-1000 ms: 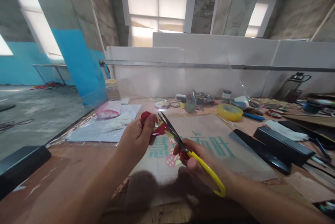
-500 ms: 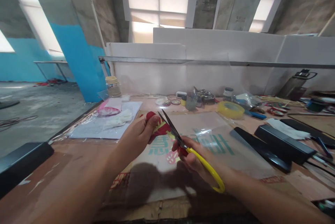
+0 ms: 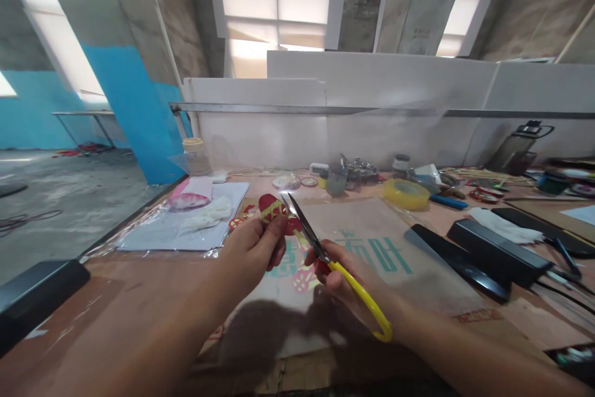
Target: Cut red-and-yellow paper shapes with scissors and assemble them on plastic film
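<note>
My left hand (image 3: 258, 242) pinches a flat red cut-out with yellow patterning (image 3: 271, 205), its kind unclear, between thumb and fingers above the table. In my right hand (image 3: 343, 276) are yellow-handled scissors (image 3: 365, 301), blades slightly apart and pointing up and left. The blade tips are just right of the red cut-out; whether they touch it I cannot tell. A translucent sheet (image 3: 418, 292) with green lettering lies below both hands. Between my hands, lower down, a pink flower-like shape (image 3: 303, 281) shows on the sheet.
To the left lie white papers (image 3: 153, 233) under clear plastic. A yellow tape roll (image 3: 406, 194) sits behind the sheet, with jars and small tins along the back. Black boxes (image 3: 497, 251) with cables stand right. A dark bottle (image 3: 515, 146) leans at the far right.
My left hand has turned the red cut-out, so more of its patterned face shows. The scissors stay close to the same pose, and the whole view has shifted slightly.
</note>
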